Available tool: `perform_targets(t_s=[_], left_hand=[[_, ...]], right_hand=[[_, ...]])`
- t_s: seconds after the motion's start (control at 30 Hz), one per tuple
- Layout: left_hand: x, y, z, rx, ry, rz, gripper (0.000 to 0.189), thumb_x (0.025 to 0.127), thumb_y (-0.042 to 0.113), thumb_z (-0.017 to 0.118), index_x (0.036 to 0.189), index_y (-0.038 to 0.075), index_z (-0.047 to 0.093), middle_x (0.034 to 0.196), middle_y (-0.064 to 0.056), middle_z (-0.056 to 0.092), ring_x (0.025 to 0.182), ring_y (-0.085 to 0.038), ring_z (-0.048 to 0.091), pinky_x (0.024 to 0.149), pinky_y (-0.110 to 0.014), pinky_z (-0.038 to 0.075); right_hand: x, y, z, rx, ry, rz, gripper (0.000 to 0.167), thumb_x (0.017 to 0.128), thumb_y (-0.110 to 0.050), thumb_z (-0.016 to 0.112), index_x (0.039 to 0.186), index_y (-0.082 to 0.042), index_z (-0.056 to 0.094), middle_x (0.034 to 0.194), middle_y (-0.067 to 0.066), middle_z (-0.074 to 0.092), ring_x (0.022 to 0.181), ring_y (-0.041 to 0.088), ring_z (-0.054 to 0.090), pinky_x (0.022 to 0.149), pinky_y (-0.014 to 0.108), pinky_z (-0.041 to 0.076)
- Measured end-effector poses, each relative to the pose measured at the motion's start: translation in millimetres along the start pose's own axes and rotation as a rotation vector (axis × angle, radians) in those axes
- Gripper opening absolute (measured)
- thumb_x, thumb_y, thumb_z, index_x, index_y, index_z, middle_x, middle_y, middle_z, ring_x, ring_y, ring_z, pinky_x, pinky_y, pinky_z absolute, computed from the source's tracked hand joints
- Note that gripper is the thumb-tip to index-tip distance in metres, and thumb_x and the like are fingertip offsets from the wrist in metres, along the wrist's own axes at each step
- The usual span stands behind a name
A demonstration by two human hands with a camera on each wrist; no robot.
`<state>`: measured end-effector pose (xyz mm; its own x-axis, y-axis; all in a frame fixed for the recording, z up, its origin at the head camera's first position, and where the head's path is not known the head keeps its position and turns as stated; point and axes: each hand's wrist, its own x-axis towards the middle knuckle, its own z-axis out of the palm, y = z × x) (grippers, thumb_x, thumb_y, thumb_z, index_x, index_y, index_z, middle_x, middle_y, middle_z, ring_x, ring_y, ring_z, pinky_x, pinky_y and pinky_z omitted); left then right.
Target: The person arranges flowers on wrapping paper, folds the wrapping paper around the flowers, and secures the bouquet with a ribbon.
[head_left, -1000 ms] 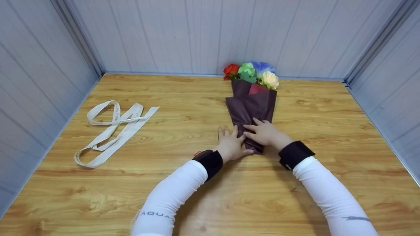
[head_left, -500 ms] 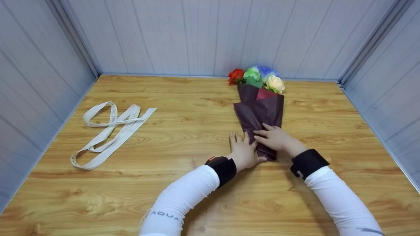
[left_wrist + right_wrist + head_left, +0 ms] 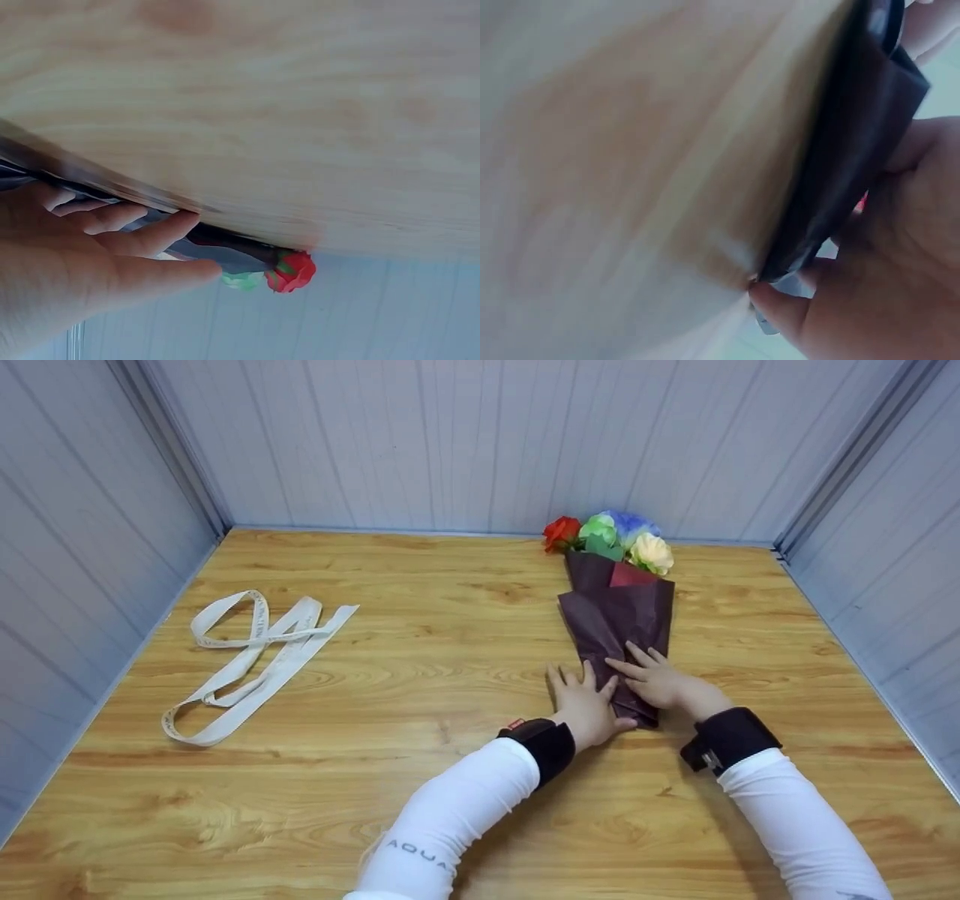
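Observation:
A bouquet in dark maroon wrapping paper (image 3: 619,615) lies on the wooden table, blooms toward the back wall. From its top show a red rose (image 3: 562,534), a green flower (image 3: 598,528), a blue flower (image 3: 634,523) and a cream rose (image 3: 652,553). My left hand (image 3: 589,712) lies with spread fingers along the left edge of the wrapper's narrow end. My right hand (image 3: 667,684) rests on its lower right part, fingers extended across the paper. In the left wrist view, the fingers (image 3: 150,236) are extended beside the wrapper. The right wrist view shows the right palm (image 3: 900,262) against the paper.
A long white ribbon (image 3: 247,664) with printed lettering lies in loose loops on the left of the table (image 3: 420,645). Pale panel walls (image 3: 465,442) stand at the back and on both sides, and the blooms reach close to the back one.
Both hands and the bouquet have shifted to the right together, sliding over the table. The head view moved slightly at first. The ribbon stays where it was.

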<state>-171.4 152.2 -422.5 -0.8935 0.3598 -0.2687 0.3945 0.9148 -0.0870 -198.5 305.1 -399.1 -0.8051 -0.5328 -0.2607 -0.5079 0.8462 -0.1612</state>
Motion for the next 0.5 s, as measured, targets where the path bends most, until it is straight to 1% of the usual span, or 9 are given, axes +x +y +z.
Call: perform_targets(t_s=[0.03, 0.07, 0.13, 0.17, 0.23, 0.3, 0.4, 0.47, 0.5], left_hand=[[0.7, 2.0, -1.2, 0.003, -0.002, -0.002, 0.077, 0.08, 0.082, 0.02, 0.148, 0.047, 0.011, 0.16, 0.0, 0.012, 0.144, -0.035, 0.018, 0.112, -0.059, 0.01], [1.3, 3.9, -2.3, 0.004, -0.003, -0.003, 0.077, 0.08, 0.082, 0.02, 0.148, 0.047, 0.01, 0.16, 0.0, 0.012, 0.144, -0.035, 0.017, 0.112, -0.059, 0.011], [1.7, 6.9, -4.1, 0.005, -0.009, -0.005, 0.077, 0.08, 0.082, 0.02, 0.148, 0.047, 0.009, 0.16, 0.0, 0.011, 0.144, -0.035, 0.016, 0.112, -0.058, 0.011], [2.0, 8.1, -4.5, 0.005, -0.012, -0.006, 0.077, 0.08, 0.082, 0.02, 0.148, 0.047, 0.009, 0.16, 0.0, 0.011, 0.144, -0.035, 0.016, 0.112, -0.058, 0.011], [2.0, 9.8, -5.1, 0.007, -0.019, -0.012, 0.077, 0.08, 0.082, 0.02, 0.148, 0.046, 0.008, 0.16, 0.0, 0.01, 0.144, -0.034, 0.015, 0.112, -0.057, 0.01], [1.7, 10.5, -4.8, 0.013, -0.021, -0.015, 0.078, 0.081, 0.081, 0.02, 0.149, 0.045, 0.007, 0.16, -0.001, 0.011, 0.144, -0.034, 0.016, 0.113, -0.057, 0.01], [1.2, 10.0, -4.0, 0.023, -0.016, -0.018, 0.078, 0.082, 0.08, 0.019, 0.149, 0.043, 0.005, 0.16, -0.003, 0.013, 0.144, -0.032, 0.017, 0.113, -0.055, 0.011], [0.5, 9.2, -3.9, 0.024, -0.014, -0.011, 0.078, 0.083, 0.079, 0.019, 0.15, 0.041, 0.004, 0.159, -0.004, 0.014, 0.144, -0.032, 0.018, 0.113, -0.055, 0.011], [0.1, 8.9, -4.2, 0.025, -0.014, -0.007, 0.078, 0.084, 0.079, 0.019, 0.15, 0.04, 0.003, 0.159, -0.005, 0.015, 0.144, -0.032, 0.018, 0.113, -0.055, 0.012]], right_hand=[[-1.6, 1.7, -0.5, -0.024, -0.022, -0.019, 0.039, 0.097, -0.001, 0.037, 0.133, 0.009, 0.046, 0.147, 0.031, 0.028, 0.136, 0.057, 0.012, 0.108, 0.065, 0.012], [-2.9, 3.3, -0.8, -0.064, -0.032, -0.044, 0.038, 0.096, 0.0, 0.038, 0.131, 0.011, 0.048, 0.147, 0.031, 0.029, 0.135, 0.058, 0.012, 0.108, 0.066, 0.013], [-4.1, 7.2, -0.8, -0.159, -0.033, -0.112, 0.034, 0.094, 0.003, 0.04, 0.123, 0.016, 0.053, 0.144, 0.03, 0.034, 0.133, 0.059, 0.015, 0.107, 0.066, 0.015], [-4.3, 8.8, -0.3, -0.155, -0.03, -0.107, 0.034, 0.094, 0.002, 0.041, 0.123, 0.017, 0.052, 0.145, 0.031, 0.033, 0.133, 0.059, 0.014, 0.107, 0.066, 0.015], [-3.6, 12.0, 1.3, -0.091, -0.02, -0.046, 0.039, 0.095, -0.002, 0.041, 0.13, 0.017, 0.044, 0.147, 0.035, 0.024, 0.134, 0.059, 0.011, 0.108, 0.066, 0.014], [-2.1, 14.0, 2.9, 0.022, 0.002, 0.056, 0.048, 0.098, -0.01, 0.041, 0.139, 0.014, 0.032, 0.149, 0.036, 0.015, 0.135, 0.058, 0.008, 0.108, 0.066, 0.012], [0.7, 14.3, 4.9, 0.172, 0.064, 0.199, 0.061, 0.1, -0.023, 0.039, 0.147, 0.007, 0.016, 0.151, 0.036, 0.004, 0.137, 0.055, 0.006, 0.108, 0.066, 0.011], [2.8, 13.8, 5.7, 0.163, 0.076, 0.229, 0.062, 0.102, -0.03, 0.036, 0.148, 0.005, 0.016, 0.153, 0.033, 0.004, 0.138, 0.053, 0.007, 0.108, 0.066, 0.01], [3.7, 13.7, 6.2, 0.148, 0.081, 0.231, 0.062, 0.102, -0.032, 0.035, 0.148, 0.005, 0.017, 0.153, 0.032, 0.005, 0.138, 0.053, 0.007, 0.108, 0.066, 0.009]])
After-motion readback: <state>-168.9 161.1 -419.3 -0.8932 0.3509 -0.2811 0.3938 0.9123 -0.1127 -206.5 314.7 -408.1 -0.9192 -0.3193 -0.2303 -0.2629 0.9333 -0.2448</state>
